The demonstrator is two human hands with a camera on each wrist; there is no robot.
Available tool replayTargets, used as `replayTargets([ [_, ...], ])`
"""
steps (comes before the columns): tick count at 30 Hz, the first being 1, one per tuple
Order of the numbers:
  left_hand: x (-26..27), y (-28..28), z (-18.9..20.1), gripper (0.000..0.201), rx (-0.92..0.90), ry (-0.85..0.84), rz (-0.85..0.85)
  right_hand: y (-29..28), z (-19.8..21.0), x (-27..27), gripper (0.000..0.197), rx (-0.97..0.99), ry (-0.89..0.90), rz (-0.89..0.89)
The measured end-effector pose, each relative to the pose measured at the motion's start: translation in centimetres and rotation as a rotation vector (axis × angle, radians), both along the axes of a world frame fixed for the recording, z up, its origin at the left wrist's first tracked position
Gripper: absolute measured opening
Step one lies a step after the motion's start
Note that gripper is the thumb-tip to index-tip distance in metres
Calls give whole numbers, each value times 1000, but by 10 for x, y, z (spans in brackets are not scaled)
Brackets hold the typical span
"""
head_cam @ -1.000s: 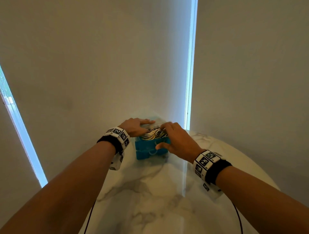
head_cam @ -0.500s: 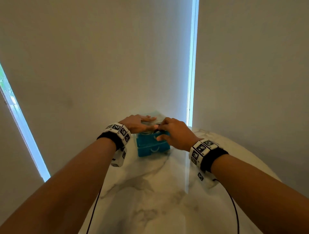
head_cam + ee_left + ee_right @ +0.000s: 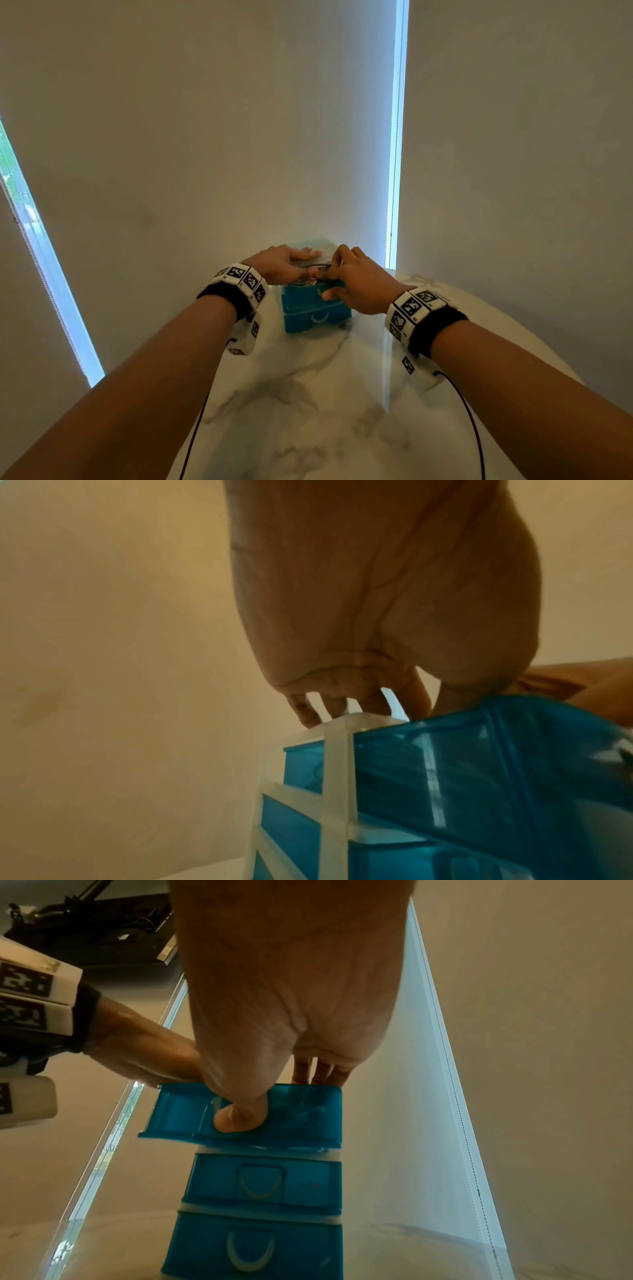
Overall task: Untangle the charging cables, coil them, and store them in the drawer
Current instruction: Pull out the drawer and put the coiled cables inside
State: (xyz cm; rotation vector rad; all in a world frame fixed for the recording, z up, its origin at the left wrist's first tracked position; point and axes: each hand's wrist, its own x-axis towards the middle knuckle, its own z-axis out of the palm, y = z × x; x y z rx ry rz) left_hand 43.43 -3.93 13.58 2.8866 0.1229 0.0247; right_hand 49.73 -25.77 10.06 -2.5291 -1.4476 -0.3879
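Observation:
A small blue drawer unit (image 3: 315, 317) with a pale frame (image 3: 337, 764) stands on the marble table (image 3: 308, 411). Its top drawer (image 3: 178, 1112) is pulled partly out, and coiled cables (image 3: 308, 283) show inside between my hands. My left hand (image 3: 284, 263) lies on the unit's top with fingers (image 3: 342, 704) nearly straight. My right hand (image 3: 356, 284) holds the drawer's front wall: the thumb (image 3: 240, 1115) presses its face and the fingers reach over the rim onto the cables. Most of the cables are hidden by my hands.
Two lower drawers (image 3: 260, 1177) of the unit are closed. A pale blind (image 3: 205, 137) hangs right behind the table, with bright window gaps (image 3: 394, 171) beside it. The table's rounded edge (image 3: 513, 325) curves away at the right.
The top drawer has slid further into the unit, so less of the coiled cables shows. My right hand moved in with it; my left hand stays on the unit's top.

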Motion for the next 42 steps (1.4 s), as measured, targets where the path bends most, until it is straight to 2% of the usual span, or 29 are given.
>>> replayTargets([
  [4, 0, 2, 7, 56, -94, 51, -36, 3, -1, -2, 51, 81, 22, 3],
  [8, 0, 5, 4, 56, -111, -12, -15, 0, -10, 1, 58, 266, 57, 41],
  [16, 4, 1, -1, 60, -6, -131, 33, 9, -12, 4, 42, 83, -91, 11],
  [19, -1, 2, -6, 56, 25, -197, -3, 17, -12, 0, 35, 114, -131, -40],
  [23, -6, 10, -6, 59, 53, -95, -77, 17, -15, -1, 27, 240, -93, -114],
  [25, -6, 12, 1, 62, 75, -11, -84, 19, -16, -1, 31, 228, -106, -140],
  [28, -5, 12, 10, 73, 11, 90, -80, 23, -15, -1, 35, 208, -180, -193],
  [31, -7, 11, 11, 92, 2, 119, -81, 22, -18, 1, 40, 289, -237, -243],
  [33, -8, 11, 9, 92, 29, 98, -99, 17, -21, 4, 48, 388, -239, -218],
  [35, -7, 15, 6, 83, 7, 40, -117, 7, -22, 10, 43, 418, -182, -153],
  [37, -3, 23, -3, 69, -56, -99, -123, -6, -20, 17, 40, 420, -73, -118],
  [39, 1, 30, -15, 63, -94, -228, -130, -17, -16, 21, 42, 411, 132, -79],
  [40, 3, 33, -19, 63, -105, -254, -142, -22, -15, 21, 42, 331, 247, -51],
  [42, 5, 34, -20, 62, -122, -239, -171, -27, -18, 16, 39, -27, 416, -23],
])
